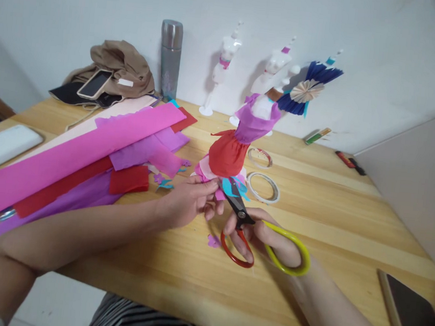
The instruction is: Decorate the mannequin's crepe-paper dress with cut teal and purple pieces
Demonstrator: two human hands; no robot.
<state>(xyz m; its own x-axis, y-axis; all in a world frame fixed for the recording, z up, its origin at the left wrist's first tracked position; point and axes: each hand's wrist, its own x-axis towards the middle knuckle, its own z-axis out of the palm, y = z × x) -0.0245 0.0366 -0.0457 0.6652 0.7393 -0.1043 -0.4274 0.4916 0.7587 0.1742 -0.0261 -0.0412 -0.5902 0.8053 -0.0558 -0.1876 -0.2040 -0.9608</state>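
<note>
My right hand [251,230] is inside the handles of a pair of scissors [240,214], one handle red and the other yellow. The scissors' dark blades are parted around a small cut piece of blue paper [236,188]. My left hand [193,199] pinches the near edge of that blue paper between thumb and fingers; the exact grip is partly hidden. Just behind stands a small dress form [263,107] in a purple paper top [254,125], a red gathered skirt [226,153] and a pink hem. A purple paper flower [213,241] lies below my hands.
Two rolls of tape [263,188] lie right of the dress form. Pink, red and purple paper sheets [83,155] spread across the left. Behind stand a grey thermos [170,58], a white mannequin [224,61] and one with a blue fan dress [305,92]. A dark tablet-like object [410,315] sits front right.
</note>
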